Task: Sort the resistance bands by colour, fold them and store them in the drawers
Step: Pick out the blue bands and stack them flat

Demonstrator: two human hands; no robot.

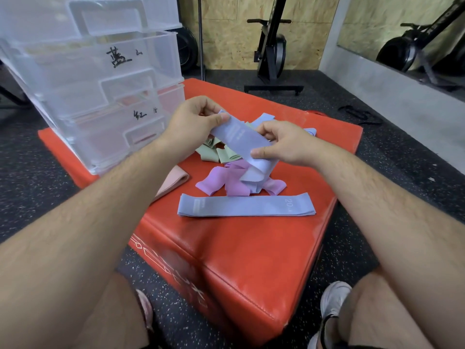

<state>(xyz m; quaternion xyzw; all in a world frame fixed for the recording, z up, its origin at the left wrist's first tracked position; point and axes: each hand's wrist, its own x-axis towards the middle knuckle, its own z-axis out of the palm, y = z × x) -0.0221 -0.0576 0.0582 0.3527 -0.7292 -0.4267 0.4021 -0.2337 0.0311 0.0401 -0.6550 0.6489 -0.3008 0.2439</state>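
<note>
Your left grip (193,122) pinches the upper left end of a blue resistance band (239,142), thumb pressed on top and fingers curled under. Your right grip (284,144) pinches the band's lower right end between thumb and curled fingers. The band runs taut and slanted between your two hands, in the middle of the frame, lifted above the pile. Its pale loose end hangs below your right thumb.

Under it, on the red padded bench (239,260), lies the unsorted heap: green bands (219,152) left of centre, purple bands (221,182) crumpled just below them, and more blue bands (264,118) poking out behind your hands. A pink band (173,180) lies half hidden beside your left forearm. Nearer you, apart from the heap, a second blue band (246,206) lies flat and straight across the bench, marked 20 at its right end.

The clear plastic drawers (100,96) stand stacked in the upper left of the frame, on the bench's far left corner, with handwritten marks on two fronts. Something reddish shows through the lower one. An exercise machine (273,46) stands against the wall at upper centre.
</note>
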